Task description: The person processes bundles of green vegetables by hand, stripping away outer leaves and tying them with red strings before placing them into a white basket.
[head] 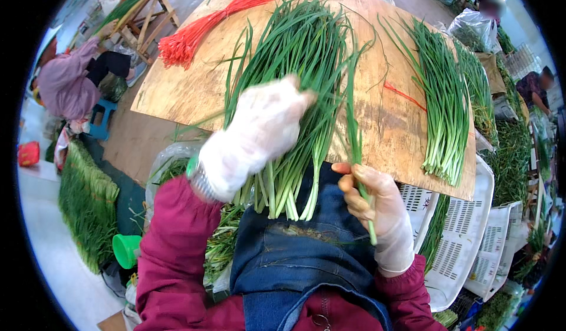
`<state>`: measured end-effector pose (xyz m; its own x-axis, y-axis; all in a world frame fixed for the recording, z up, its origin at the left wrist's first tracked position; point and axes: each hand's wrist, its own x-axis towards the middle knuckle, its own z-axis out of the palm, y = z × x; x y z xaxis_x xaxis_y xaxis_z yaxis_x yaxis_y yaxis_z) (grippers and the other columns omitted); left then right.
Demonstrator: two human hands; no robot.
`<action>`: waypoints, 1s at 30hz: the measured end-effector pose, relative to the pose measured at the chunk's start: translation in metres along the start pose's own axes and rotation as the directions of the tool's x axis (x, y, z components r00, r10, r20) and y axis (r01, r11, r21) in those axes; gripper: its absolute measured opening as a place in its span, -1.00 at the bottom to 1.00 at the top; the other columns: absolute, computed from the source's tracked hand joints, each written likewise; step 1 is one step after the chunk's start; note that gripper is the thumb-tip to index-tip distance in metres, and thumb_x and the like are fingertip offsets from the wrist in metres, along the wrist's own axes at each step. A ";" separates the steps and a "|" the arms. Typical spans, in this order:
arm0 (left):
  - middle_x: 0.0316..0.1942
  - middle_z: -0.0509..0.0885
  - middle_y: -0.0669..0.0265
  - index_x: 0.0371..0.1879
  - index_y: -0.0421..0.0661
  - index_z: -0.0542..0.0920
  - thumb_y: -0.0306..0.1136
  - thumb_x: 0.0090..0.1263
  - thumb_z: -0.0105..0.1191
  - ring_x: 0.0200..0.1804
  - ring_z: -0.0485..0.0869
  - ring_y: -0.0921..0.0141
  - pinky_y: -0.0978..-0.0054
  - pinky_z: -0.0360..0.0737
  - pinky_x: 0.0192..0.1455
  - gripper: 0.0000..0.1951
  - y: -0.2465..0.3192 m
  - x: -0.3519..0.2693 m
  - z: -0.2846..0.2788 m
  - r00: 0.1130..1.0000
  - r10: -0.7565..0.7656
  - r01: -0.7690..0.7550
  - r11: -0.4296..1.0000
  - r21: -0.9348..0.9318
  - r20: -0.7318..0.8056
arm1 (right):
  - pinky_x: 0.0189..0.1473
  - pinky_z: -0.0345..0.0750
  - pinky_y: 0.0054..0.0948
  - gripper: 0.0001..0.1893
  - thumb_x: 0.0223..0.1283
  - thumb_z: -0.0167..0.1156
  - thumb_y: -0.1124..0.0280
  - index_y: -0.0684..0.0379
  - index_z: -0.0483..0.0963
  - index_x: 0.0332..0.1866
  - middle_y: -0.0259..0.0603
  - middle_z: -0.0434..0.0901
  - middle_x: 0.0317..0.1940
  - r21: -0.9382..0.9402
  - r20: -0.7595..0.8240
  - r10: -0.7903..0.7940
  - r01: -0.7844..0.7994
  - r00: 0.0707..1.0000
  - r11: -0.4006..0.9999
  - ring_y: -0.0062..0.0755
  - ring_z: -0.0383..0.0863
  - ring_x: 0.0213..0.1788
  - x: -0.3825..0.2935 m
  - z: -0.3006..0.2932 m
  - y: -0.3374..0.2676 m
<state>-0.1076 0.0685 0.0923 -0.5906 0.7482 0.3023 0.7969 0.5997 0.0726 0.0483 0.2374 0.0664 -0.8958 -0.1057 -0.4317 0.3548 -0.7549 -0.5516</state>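
My right hand (376, 202), in a pale thin glove with bare-looking fingertips, grips a few garlic chive stalks (353, 140) by their pale lower ends, leaves pointing up the board. My left hand (267, 125), in a white glove, is blurred above a large loose pile of garlic chives (300, 48). Its fingers are curled, with blurred green leaves beside them; whether it holds any cannot be told. The pile lies on a wooden board (371, 118), its white stalk ends hanging over the near edge. To the right rests a neater bunch of chives (442, 109).
A bundle of red ties (208, 25) lies at the board's far left, and one loose red tie (404, 95) near the right bunch. White plastic crates (460, 238) stand at right. A green bucket (126, 250) is at lower left. A person (70, 83) sits at left.
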 end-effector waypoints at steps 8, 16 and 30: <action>-0.34 0.57 0.06 0.02 -0.19 0.46 -0.12 0.18 0.13 -0.32 0.59 0.17 0.31 0.54 -0.26 -0.50 -0.012 -0.014 -0.028 0.924 -0.266 0.231 0.961 -0.155 -0.275 | -0.78 0.15 -0.64 -0.67 0.28 -0.07 0.38 0.44 0.30 0.01 -0.36 0.34 -0.65 0.147 0.030 -0.210 0.204 0.977 0.968 -0.66 0.20 -0.82 0.000 -0.005 -0.023; -0.34 0.60 0.11 0.20 -0.14 0.34 -0.34 0.19 0.12 -0.47 0.58 0.35 0.42 0.56 -0.39 -0.45 -0.025 -0.077 -0.001 0.838 -0.532 0.512 0.686 -0.517 0.123 | -0.74 0.19 -0.62 -0.79 0.17 0.05 0.46 0.35 0.44 -0.15 -0.23 0.47 -0.60 -0.150 -0.245 -0.046 0.009 0.968 0.989 -0.57 0.32 -0.76 0.023 0.009 0.017; -0.29 0.56 0.21 -0.26 -0.11 0.60 -0.51 0.07 0.17 -0.22 0.57 0.25 0.40 0.50 -0.16 -0.78 -0.019 -0.070 -0.015 0.905 -0.255 0.181 0.955 -0.233 -0.341 | -0.68 0.32 -0.62 -0.82 0.17 0.04 0.49 0.31 0.44 -0.15 -0.17 0.52 -0.56 -0.205 -0.329 -0.112 0.045 0.938 0.978 -0.53 0.41 -0.70 0.023 0.011 0.027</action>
<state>-0.0800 0.0006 0.0841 -0.6942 0.4275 0.5791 0.6839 0.6426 0.3455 0.0342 0.2074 0.0500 -0.7918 0.1981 -0.5778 0.3616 -0.6104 -0.7048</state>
